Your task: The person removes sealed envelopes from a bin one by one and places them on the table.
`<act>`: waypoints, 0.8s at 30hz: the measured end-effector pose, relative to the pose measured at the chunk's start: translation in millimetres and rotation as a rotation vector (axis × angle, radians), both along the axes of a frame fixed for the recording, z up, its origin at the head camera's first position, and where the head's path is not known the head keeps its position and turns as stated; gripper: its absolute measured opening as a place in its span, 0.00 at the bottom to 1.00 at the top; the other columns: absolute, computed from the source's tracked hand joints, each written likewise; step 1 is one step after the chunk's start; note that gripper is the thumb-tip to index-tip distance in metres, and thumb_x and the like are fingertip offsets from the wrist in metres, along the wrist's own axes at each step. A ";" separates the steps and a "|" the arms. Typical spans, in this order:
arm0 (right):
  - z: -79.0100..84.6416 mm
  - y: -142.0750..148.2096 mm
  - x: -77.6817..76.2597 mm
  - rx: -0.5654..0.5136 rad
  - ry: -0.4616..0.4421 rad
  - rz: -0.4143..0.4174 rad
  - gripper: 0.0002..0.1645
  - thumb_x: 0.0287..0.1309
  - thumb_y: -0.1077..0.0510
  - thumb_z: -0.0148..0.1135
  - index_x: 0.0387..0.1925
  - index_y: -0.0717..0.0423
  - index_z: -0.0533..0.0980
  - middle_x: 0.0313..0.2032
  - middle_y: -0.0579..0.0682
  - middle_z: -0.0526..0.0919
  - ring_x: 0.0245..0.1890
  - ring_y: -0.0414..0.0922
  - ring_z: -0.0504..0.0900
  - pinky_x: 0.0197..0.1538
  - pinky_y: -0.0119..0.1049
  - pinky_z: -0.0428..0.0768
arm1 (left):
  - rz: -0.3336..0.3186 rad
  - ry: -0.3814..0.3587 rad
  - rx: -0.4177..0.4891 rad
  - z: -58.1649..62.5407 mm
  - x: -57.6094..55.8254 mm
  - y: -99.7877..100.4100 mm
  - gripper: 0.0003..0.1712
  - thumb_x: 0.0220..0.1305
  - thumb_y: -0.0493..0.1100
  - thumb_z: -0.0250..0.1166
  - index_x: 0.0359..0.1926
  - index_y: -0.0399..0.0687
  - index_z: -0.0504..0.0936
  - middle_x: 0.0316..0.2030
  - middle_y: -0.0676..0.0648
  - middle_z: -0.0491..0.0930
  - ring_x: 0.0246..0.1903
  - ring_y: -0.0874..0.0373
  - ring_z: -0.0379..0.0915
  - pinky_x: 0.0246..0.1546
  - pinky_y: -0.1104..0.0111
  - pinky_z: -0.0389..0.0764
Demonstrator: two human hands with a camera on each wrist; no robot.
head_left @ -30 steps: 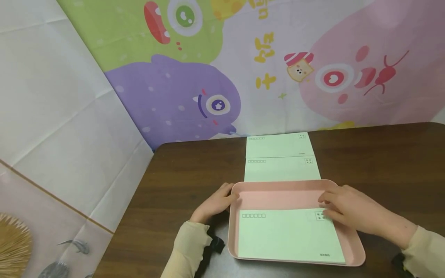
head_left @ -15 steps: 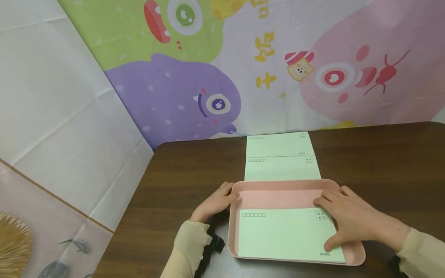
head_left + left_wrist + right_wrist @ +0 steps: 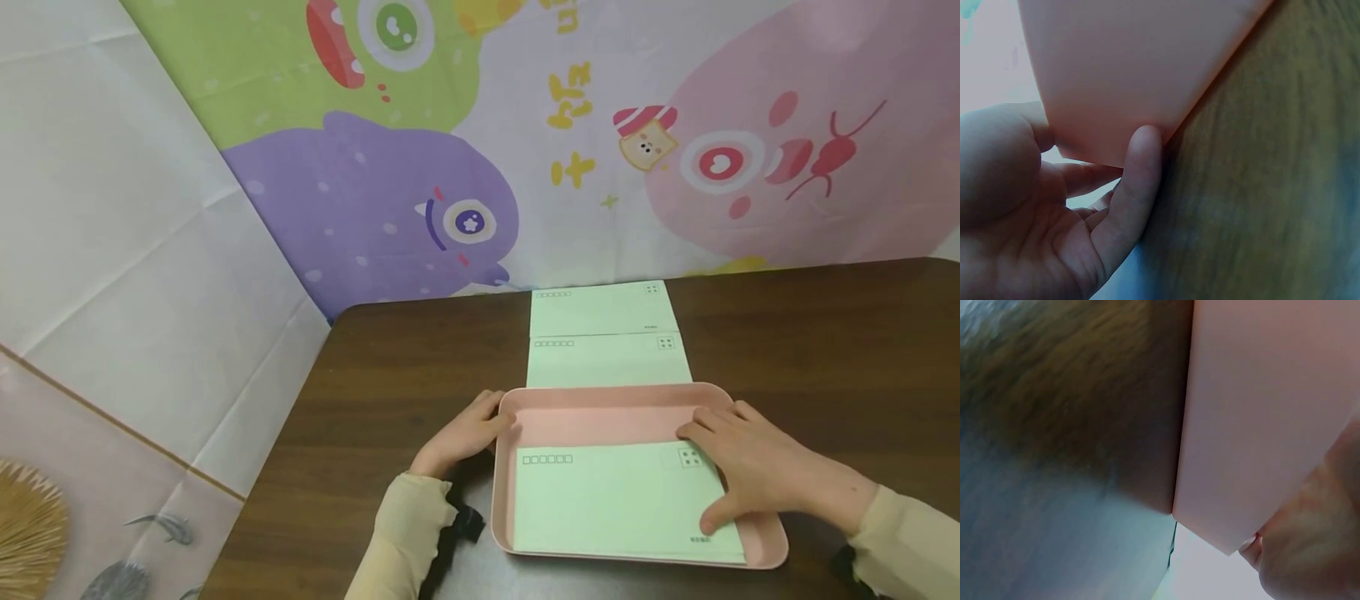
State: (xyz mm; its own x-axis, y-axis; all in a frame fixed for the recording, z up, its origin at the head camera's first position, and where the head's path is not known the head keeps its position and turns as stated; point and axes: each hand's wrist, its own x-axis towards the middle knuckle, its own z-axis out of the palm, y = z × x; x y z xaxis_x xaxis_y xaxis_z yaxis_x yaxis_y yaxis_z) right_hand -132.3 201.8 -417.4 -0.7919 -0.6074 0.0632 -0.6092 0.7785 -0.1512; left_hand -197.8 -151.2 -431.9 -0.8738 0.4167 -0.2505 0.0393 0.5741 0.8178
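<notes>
A shallow pink tray (image 3: 603,427) lies on the dark wood table, with a pale green envelope (image 3: 615,504) flat in its near part. My left hand (image 3: 465,435) grips the tray's left rim, the thumb reaching over inside; in the left wrist view, a finger (image 3: 1146,147) presses against the outer wall. My right hand (image 3: 765,462) spreads over the tray's right side. Its fingertips are by the envelope's far right corner and its thumb rests on the envelope's near right part. In the right wrist view, the palm side of the hand (image 3: 1316,544) shows beside the tray's wall.
Two more green envelopes, one far (image 3: 600,310) and one nearer (image 3: 607,362), lie in a column behind the tray, the nearer one partly hidden by it. A cartoon-printed cloth (image 3: 570,233) hangs behind the table. A pale sheet covers the left side.
The right hand has opened wider over the tray, its thumb moving toward me from the envelope's stamp corner to its near right part. The left hand stays on the rim.
</notes>
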 end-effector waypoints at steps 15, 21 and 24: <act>3.2 5.9 3.3 -0.176 0.012 0.007 0.36 0.26 0.43 0.76 0.42 0.48 0.70 0.41 0.38 0.69 0.33 0.34 0.68 0.40 0.35 0.64 | 0.001 0.015 -0.020 1.6 0.4 1.3 0.20 0.64 0.49 0.49 0.53 0.46 0.71 0.44 0.44 0.64 0.37 0.54 0.68 0.33 0.68 0.76; 4.0 7.2 2.5 -0.278 -0.096 -0.016 0.35 0.30 0.52 0.76 0.44 0.49 0.68 0.36 0.37 0.72 0.24 0.31 0.64 0.33 0.29 0.67 | 0.000 0.021 -0.029 1.7 0.7 1.5 0.19 0.65 0.48 0.48 0.54 0.47 0.70 0.45 0.44 0.64 0.38 0.54 0.68 0.33 0.68 0.76; 4.4 7.3 2.5 -0.332 -0.133 -0.016 0.35 0.32 0.57 0.75 0.45 0.51 0.67 0.36 0.40 0.73 0.24 0.29 0.66 0.30 0.27 0.68 | 0.002 0.025 -0.030 1.7 0.4 1.6 0.20 0.65 0.48 0.48 0.55 0.48 0.70 0.45 0.44 0.65 0.39 0.54 0.68 0.34 0.68 0.76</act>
State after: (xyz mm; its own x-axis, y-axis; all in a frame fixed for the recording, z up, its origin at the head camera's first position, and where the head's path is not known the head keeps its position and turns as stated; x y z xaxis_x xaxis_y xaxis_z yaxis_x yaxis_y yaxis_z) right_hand -129.8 209.1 -413.0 -0.8158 -0.5583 0.1512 -0.5554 0.6830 -0.4745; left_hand -197.4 -149.7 -430.2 -0.8807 0.4076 -0.2414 0.0581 0.5987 0.7989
